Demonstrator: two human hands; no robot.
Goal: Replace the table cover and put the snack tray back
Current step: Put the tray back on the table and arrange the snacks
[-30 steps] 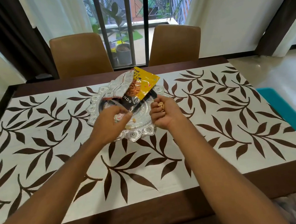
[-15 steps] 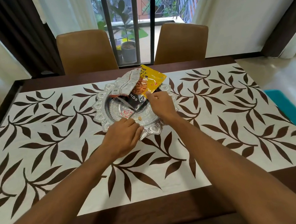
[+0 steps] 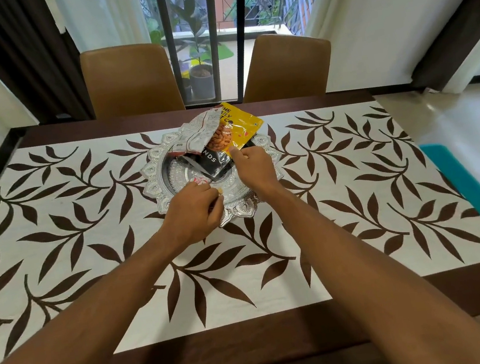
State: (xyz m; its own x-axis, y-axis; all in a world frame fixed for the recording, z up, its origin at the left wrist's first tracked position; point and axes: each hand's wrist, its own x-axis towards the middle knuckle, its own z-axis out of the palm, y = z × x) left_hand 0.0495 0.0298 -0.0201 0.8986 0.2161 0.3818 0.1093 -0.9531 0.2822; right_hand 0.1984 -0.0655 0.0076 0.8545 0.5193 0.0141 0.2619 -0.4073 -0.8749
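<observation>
The leaf-print table cover (image 3: pixel 86 232) already lies flat on the dark tabletop (image 3: pixel 223 346), with the silver snack tray (image 3: pixel 152 175) on it toward the far middle, so only tidying the tray seems left. At the tray's 6 o'clock rim the left hand (image 3: pixel 193 210) has its fingers curled together, apparently pinching a small pale nut (image 3: pixel 220 198). At 3 o'clock the right hand (image 3: pixel 253 166) pinches the near corner of the yellow packet (image 3: pixel 237 127), which overhangs the 12 o'clock rim beside a silver packet (image 3: pixel 199 133). Best to drop the nut inside the rim, then draw the yellow packet inward gently — without dragging the tray and wrinkling the cover
</observation>
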